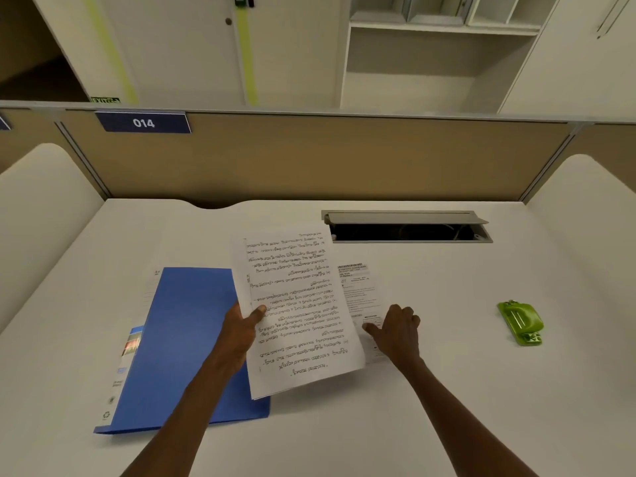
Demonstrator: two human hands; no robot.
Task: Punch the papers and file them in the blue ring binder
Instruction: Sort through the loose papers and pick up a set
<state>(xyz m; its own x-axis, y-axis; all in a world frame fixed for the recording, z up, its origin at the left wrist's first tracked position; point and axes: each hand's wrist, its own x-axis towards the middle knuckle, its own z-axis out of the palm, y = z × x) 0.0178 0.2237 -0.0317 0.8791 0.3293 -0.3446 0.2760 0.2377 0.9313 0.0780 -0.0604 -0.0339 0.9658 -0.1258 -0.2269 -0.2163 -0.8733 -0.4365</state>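
My left hand (242, 328) grips a thin stack of printed papers (299, 304) by its left edge, thumb on top, lifting it tilted above the desk. The stack overlaps the right side of the closed blue ring binder (182, 339), which lies flat on the white desk (447, 390). Another printed sheet (361, 297) lies on the desk, partly hidden under the raised stack. My right hand (395, 328) rests on that sheet with its fingers curled and the fingertips touching the paper. A green hole punch (521, 321) sits far to the right, away from both hands.
An open cable tray with a grey flap (406, 225) is sunk into the desk behind the papers. A beige partition (309, 156) with a "014" label (143, 122) closes off the back. Rounded white side panels stand at left and right.
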